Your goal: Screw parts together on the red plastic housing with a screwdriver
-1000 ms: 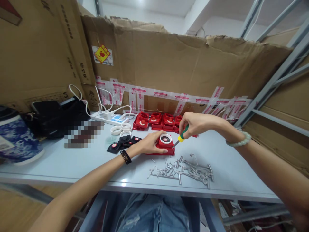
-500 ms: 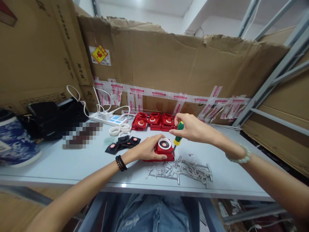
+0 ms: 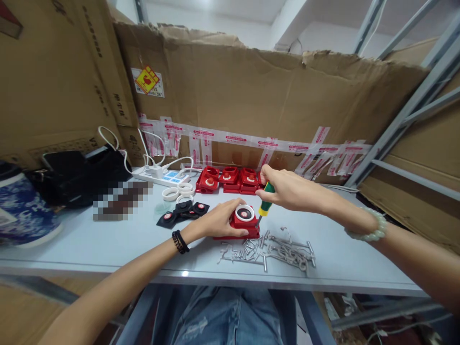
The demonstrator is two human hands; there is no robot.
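Observation:
A red square housing (image 3: 247,223) with a white ring and black disc on top sits on the pale grey table (image 3: 108,244). My left hand (image 3: 218,220) grips its left side, fingers curled round the front edge. My right hand (image 3: 283,189) is closed on a screwdriver (image 3: 265,203) with a green and yellow handle. The tip points down at the housing's right front corner. A bead bracelet is on my right wrist, a dark band on my left.
Metal screws and hooks (image 3: 273,249) lie scattered in front of the housing. More red housings (image 3: 226,179) line the back, beside white rings (image 3: 178,191), black square parts (image 3: 183,213), a power strip (image 3: 163,177), black bags (image 3: 77,175) and a cardboard wall (image 3: 258,96).
My right hand has raised the screwdriver from a low slant to nearly upright over the housing's right corner. The left hand stays on the housing.

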